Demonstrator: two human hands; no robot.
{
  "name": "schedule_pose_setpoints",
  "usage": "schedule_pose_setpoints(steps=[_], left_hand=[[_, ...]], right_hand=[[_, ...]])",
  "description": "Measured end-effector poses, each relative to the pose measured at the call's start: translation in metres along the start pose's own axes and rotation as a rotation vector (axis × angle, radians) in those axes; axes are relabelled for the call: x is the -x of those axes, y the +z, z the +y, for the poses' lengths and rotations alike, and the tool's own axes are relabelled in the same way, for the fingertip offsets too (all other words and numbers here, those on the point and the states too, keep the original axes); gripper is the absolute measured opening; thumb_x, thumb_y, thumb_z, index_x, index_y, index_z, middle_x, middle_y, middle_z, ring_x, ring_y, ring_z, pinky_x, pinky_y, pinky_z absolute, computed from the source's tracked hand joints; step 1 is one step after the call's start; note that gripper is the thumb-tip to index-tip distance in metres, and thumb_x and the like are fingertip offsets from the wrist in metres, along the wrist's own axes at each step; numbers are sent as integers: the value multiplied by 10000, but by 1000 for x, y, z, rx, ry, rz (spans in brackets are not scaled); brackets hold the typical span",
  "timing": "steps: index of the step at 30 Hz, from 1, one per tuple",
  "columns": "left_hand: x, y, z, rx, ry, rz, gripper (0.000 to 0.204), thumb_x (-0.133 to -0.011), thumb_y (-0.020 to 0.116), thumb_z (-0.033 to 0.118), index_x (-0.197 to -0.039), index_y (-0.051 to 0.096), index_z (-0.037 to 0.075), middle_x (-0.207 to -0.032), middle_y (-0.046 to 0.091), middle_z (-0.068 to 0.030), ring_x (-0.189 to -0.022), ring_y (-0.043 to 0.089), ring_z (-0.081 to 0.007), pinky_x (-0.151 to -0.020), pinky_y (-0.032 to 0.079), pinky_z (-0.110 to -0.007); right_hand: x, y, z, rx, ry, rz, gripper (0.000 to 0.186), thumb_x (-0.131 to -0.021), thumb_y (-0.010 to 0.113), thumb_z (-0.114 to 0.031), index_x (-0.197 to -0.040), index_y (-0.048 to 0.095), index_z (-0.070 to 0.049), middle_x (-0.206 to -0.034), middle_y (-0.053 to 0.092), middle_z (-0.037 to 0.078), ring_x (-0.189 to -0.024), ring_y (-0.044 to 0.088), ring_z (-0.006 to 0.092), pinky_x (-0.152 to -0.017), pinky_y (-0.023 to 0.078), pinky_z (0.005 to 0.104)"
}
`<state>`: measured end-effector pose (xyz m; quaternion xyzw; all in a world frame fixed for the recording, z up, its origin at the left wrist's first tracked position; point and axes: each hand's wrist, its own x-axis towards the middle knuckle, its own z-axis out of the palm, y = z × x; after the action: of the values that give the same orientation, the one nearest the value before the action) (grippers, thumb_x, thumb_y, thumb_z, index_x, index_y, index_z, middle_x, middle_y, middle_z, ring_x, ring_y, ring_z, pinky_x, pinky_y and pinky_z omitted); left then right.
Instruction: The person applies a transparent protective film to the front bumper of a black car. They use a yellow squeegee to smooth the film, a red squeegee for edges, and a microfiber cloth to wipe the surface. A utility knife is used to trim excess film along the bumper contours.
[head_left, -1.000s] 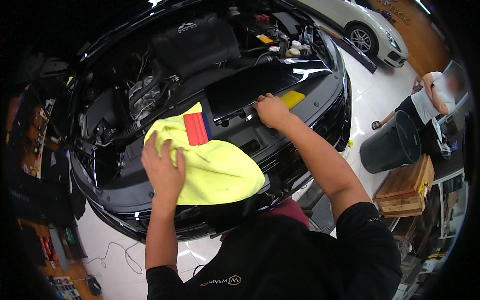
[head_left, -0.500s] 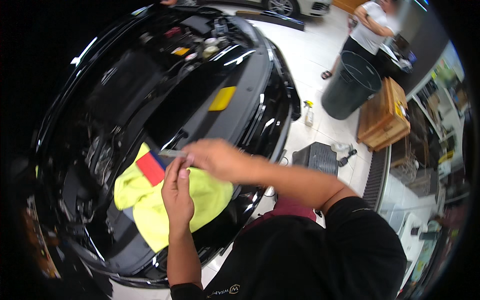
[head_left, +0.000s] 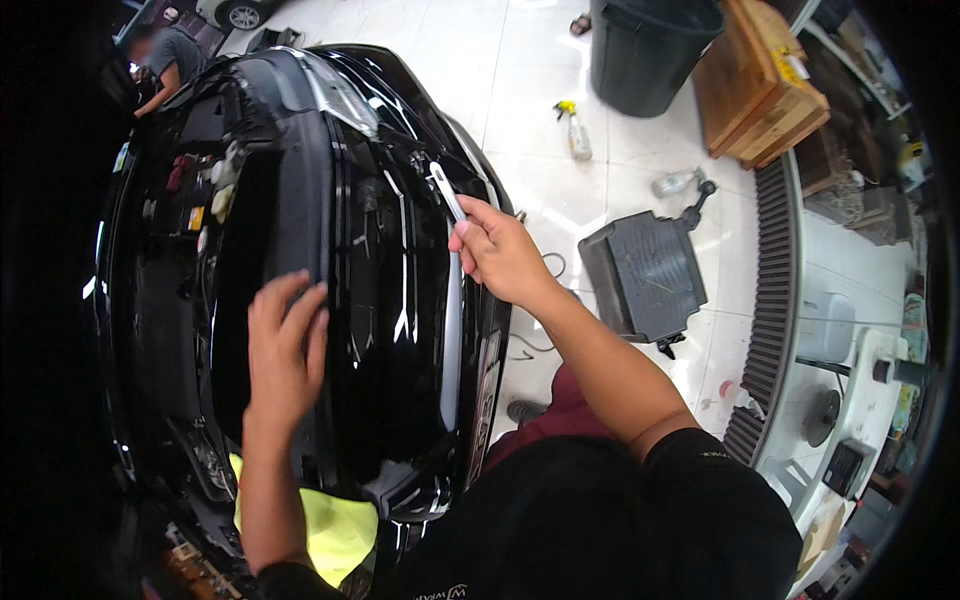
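Note:
In my right hand (head_left: pixel 492 248) is a slim silver snap-off knife (head_left: pixel 449 192), its end pointing up and away over the glossy black car front (head_left: pixel 385 310). That hand hovers by the front edge, right of the grille area; whether the tip touches the car I cannot tell. My left hand (head_left: pixel 287 340) is over the black panel behind the front edge, fingers spread and holding nothing. A yellow-green cloth (head_left: pixel 342 528) lies on the car beside my left forearm, which hides part of it.
The engine bay (head_left: pixel 190 220) lies uncovered at the left. On the white floor stand a spray bottle (head_left: pixel 578 138), a dark bin (head_left: pixel 645 60), a grey step stool (head_left: pixel 645 275) and a wooden cabinet (head_left: pixel 765 85). A person (head_left: pixel 175 62) is at the car's far side.
My hands have come apart. The right hand has carried the knife right, to the car's front; the left now spreads over the panel. My view has shifted, with the cloth now lower in it.

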<state>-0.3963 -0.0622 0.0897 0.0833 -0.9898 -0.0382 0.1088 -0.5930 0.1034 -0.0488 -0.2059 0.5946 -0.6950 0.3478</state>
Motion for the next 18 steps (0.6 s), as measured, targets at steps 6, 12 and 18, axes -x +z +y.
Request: schedule_pose_setpoints(steps=[6,12,18], left_hand=[[-185,59,-37,-382,337,-343,358,-848,655,7,-1201,640,61,-1250,573,-154,-1184,543,-357,-1009,433,-459],[-237,86,-58,-383,310,-618,311,-838,647,7,-1149,656,19,-1200,589,-141,-1136,562,-327,-981,456,-431],[-259,87,-60,-410,345,-714,440,-751,673,-29,-1185,659,38,-1176,589,-125,-1084,571,-310,-946,475,-415]], right_hand=[[-78,-17,46,-74,-4,-68,455,-960,514,-62,-1391,442,65,-967,667,276,-903,667,428,-782,525,437],[-106,-15,49,-140,-24,-124,258,-957,557,-57,-1187,499,43,-816,655,272,-794,666,448,-719,516,486],[-116,-5,52,-177,-187,-26,288,-974,529,-22,-1245,505,71,-838,654,222,-748,674,380,-706,532,413]])
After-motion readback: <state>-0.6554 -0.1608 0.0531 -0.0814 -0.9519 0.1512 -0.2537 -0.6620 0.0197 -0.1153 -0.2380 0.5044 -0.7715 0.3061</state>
